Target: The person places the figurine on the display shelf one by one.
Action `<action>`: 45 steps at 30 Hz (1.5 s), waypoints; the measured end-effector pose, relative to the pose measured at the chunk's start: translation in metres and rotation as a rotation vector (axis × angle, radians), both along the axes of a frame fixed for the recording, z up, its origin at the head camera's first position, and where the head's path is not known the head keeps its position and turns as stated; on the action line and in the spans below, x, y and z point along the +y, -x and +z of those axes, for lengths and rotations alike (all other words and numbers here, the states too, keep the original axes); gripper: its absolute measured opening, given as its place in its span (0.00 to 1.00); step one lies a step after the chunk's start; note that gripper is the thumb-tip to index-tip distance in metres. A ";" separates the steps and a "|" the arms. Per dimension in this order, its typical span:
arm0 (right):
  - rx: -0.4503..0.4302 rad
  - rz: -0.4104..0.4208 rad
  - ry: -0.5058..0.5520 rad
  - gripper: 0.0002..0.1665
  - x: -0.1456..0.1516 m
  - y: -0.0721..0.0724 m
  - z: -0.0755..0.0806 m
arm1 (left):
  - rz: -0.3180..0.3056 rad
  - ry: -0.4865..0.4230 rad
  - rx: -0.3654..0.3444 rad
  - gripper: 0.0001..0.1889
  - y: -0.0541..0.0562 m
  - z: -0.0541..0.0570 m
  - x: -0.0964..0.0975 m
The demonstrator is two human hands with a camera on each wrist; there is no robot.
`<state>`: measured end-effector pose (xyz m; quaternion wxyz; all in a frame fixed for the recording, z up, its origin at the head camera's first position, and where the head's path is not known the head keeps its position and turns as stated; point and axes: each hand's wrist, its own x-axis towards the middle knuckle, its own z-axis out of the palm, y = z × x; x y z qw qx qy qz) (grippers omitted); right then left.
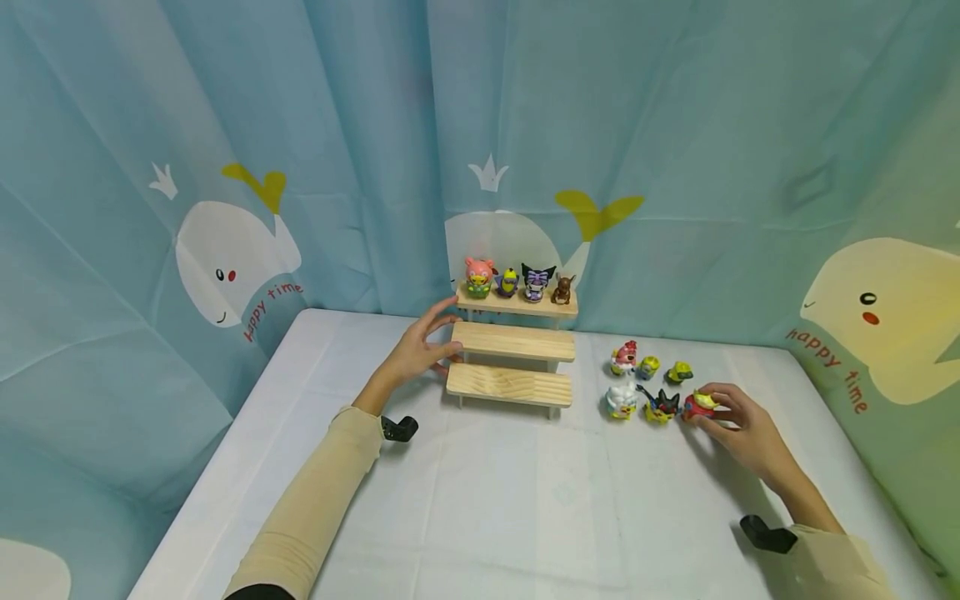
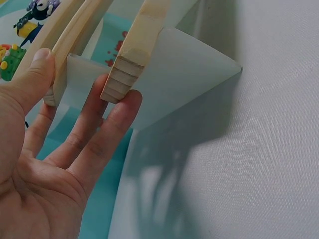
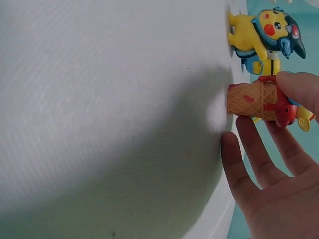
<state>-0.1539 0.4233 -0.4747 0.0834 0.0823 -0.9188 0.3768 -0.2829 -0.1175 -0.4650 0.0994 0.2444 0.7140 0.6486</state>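
Our left hand [image 1: 416,350] touches the wooden shelf [image 1: 513,340]; our right hand [image 1: 750,429] pinches the red toy [image 1: 699,407] beside the black-eared toy [image 1: 662,409]. If we bump the shelf, the top toys [image 1: 535,285] could tip.

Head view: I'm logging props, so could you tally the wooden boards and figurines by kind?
Wooden boards: 3
Shelved figurines, on the top board: 4
Loose figurines, including the red figurine in the right hand: 6
Total: 13
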 end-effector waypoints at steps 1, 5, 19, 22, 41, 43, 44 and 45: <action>0.002 -0.003 -0.004 0.26 -0.001 0.000 0.000 | -0.001 -0.002 0.001 0.41 0.000 0.000 0.000; 0.014 0.000 -0.015 0.26 -0.002 -0.001 0.001 | 0.003 0.000 -0.003 0.41 0.001 -0.001 0.000; 0.035 0.025 -0.088 0.26 0.001 -0.002 0.016 | 0.010 0.020 -0.005 0.41 0.001 -0.004 0.000; 0.054 0.032 -0.077 0.27 0.001 -0.003 0.023 | 0.013 0.026 -0.005 0.41 0.001 -0.004 0.000; 0.171 -0.037 0.206 0.28 -0.016 -0.004 0.057 | -0.005 -0.007 -0.028 0.41 -0.001 0.001 0.001; 0.164 -0.044 0.219 0.28 -0.017 -0.005 0.057 | -0.001 -0.007 -0.028 0.41 -0.002 0.001 0.001; 0.160 -0.045 0.217 0.28 -0.017 -0.005 0.057 | -0.002 -0.005 -0.027 0.41 -0.002 0.000 0.001; 0.157 -0.046 0.215 0.28 -0.017 -0.005 0.057 | 0.001 -0.004 -0.028 0.41 -0.002 0.000 0.001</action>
